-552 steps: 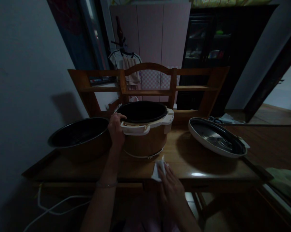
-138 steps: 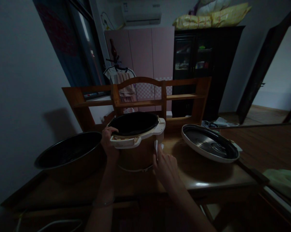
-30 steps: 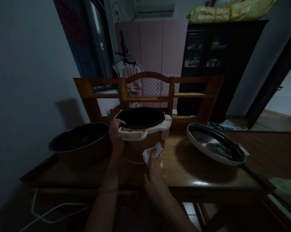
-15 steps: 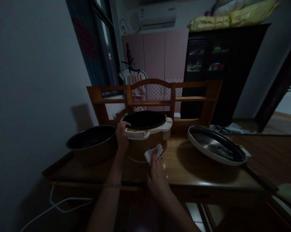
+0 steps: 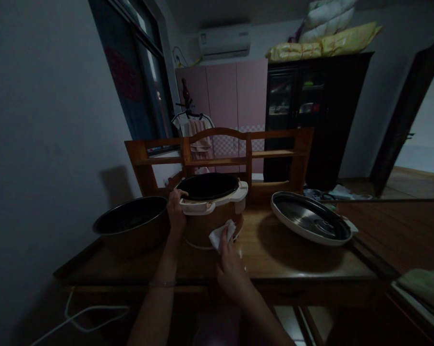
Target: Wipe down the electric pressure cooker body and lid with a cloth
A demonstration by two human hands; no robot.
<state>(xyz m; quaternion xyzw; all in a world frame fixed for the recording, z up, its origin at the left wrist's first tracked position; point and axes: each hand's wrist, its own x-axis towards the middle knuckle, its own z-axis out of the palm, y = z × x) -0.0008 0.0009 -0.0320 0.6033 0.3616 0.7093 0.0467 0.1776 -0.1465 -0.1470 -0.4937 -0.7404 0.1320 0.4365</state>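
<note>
A rice cooker body [image 5: 209, 226] with a white rim and a dark, open top stands on the wooden desk [image 5: 267, 254]. My left hand [image 5: 176, 207] grips its rim on the left side, fingers curled over the edge. In my right hand [image 5: 229, 262] is a white tissue [image 5: 223, 234], pressed against the lower front of the cooker. To the left sits a dark inner pot [image 5: 132, 223]. The cooker's round lid [image 5: 312, 218] lies on the right with its metal inner side up.
A low wooden shelf rack [image 5: 217, 161] lines the desk's back edge. White cable [image 5: 97, 307] hangs in front of the desk at lower left. The wall [image 5: 40, 144] is close on the left. Folded cloth [image 5: 424, 288] lies at lower right.
The view has tilted up slightly and turned a little right, so everything sits lower and further left. Both hands keep their places on the cooker; the tissue is still against its front.
</note>
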